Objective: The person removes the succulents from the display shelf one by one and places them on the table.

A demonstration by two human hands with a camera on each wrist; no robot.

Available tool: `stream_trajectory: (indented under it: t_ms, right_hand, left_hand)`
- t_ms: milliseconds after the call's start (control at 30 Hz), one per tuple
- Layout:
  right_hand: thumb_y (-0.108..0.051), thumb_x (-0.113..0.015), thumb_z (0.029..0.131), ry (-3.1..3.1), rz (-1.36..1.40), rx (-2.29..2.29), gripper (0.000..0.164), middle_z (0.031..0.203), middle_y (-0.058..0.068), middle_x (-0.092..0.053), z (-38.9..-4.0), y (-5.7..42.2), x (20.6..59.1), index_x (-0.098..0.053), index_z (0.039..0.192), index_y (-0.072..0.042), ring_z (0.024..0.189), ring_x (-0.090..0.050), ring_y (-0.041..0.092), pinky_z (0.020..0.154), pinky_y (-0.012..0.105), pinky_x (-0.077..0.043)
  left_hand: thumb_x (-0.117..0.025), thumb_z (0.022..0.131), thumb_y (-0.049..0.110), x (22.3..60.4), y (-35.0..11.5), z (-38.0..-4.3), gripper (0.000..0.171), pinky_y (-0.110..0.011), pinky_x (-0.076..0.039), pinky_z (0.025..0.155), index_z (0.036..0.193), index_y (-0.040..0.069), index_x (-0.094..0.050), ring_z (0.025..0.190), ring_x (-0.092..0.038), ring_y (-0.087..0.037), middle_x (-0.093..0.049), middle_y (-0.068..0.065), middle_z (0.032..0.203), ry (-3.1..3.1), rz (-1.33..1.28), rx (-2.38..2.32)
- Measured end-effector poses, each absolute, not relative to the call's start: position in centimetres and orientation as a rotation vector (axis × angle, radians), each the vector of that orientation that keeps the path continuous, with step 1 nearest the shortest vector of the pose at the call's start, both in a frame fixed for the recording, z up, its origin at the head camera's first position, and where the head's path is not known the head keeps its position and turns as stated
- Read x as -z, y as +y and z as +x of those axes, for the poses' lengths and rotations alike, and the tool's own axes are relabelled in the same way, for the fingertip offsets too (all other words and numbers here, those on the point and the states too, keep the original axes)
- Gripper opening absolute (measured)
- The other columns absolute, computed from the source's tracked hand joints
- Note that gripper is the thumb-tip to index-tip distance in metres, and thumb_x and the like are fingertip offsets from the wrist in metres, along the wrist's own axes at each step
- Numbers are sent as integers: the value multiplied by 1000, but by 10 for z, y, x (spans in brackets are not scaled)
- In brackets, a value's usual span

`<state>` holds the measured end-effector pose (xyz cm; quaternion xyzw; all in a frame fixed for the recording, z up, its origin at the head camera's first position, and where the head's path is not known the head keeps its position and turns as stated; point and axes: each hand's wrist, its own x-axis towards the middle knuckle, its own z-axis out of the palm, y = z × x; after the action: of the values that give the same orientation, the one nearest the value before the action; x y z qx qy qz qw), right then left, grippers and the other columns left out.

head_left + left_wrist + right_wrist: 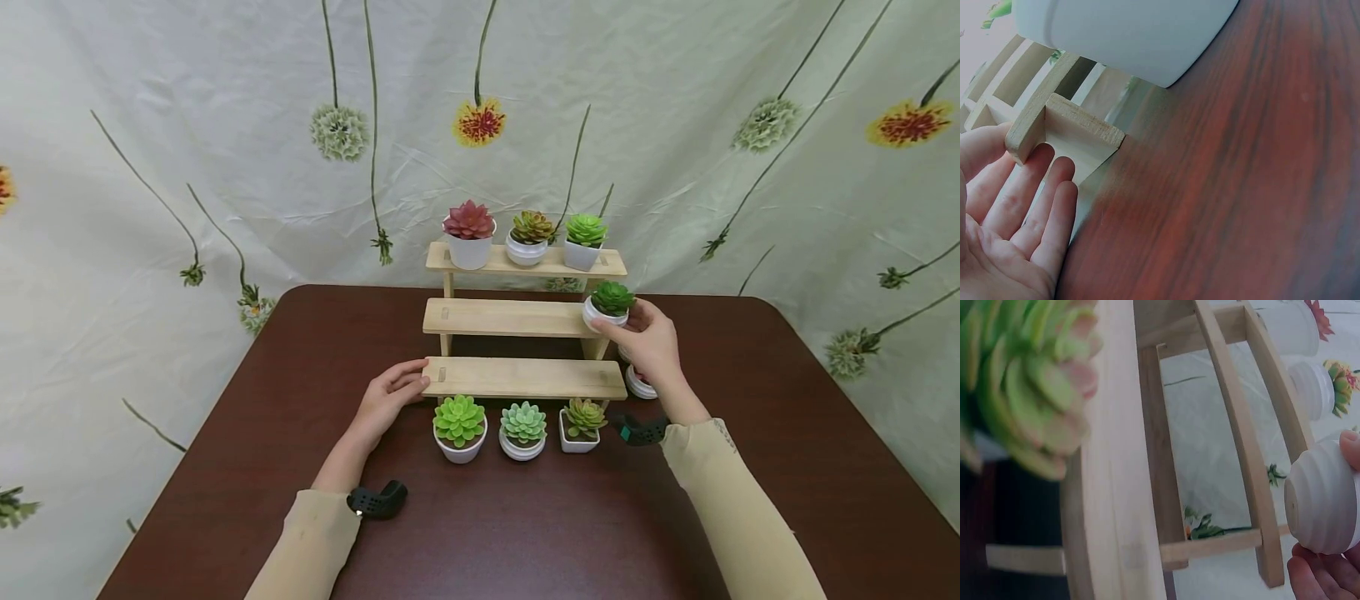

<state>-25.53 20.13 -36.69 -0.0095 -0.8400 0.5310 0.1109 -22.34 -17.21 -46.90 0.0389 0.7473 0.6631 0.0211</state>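
OK, left side first: your left hand (386, 402) has thumb and fingers lightly round the left end of the bottom shelf (517, 377). Good brace, just don't pull, or everything above could shift. Next, on the desk (480, 533) in front of it: bright green plant (459, 421), pale green plant (523, 422), olive plant (582, 418). Don't swing low over those. Top shelf (555, 263), same direction: red plant (469, 221), brownish plant (531, 227), light green plant (586, 230).

At the right end of the middle shelf (502, 317): dark green plant (612, 297) in a ribbed white pot (600, 314), pinched by thumb and fingers of your right hand (651, 340). Right wrist view looks like the base is off the wood. I'd level it, bring the whole base over the board, lower straight down, and watch the leaves near the top shelf. Release only once it sits flat. Behind that hand: two more pots (640, 386), partly hidden; mind them backing out.
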Motion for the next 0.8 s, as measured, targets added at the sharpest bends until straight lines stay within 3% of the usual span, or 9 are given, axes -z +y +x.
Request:
stream_trajectory:
  t_ms: [367, 533, 800]
  right_hand:
    - [-37, -76, 78, -2449, -197, -1472, 67, 119, 15, -58, -254, 227, 372, -52, 129, -1, 103, -55, 24, 79, 25, -45]
    - [-41, -75, 78, -2408, -252, -1449, 69, 118, 16, -58, -253, 243, 378, -52, 129, -1, 100, -54, 22, 78, 26, -45]
    - [-43, -81, 70, -2268, -359, -1470, 68, 112, 10, -62, -271, 280, 412, -58, 122, -6, 92, -57, 15, 66, 20, -47]
  left_hand:
    - [-66, 89, 27, 469, -172, -224, 45, -29, -52, 83, 129, 8, -56, 99, -61, -10, -60, -18, 119, 2319, 113, -2061]
    - [-66, 89, 27, 470, -172, -224, 45, -29, -51, 84, 129, 8, -56, 99, -60, -8, -60, -17, 120, 2315, 116, -2059]
    - [-66, 89, 28, 471, -172, -224, 45, -30, -51, 85, 129, 8, -56, 99, -60, -9, -60, -17, 120, 2316, 118, -2055]
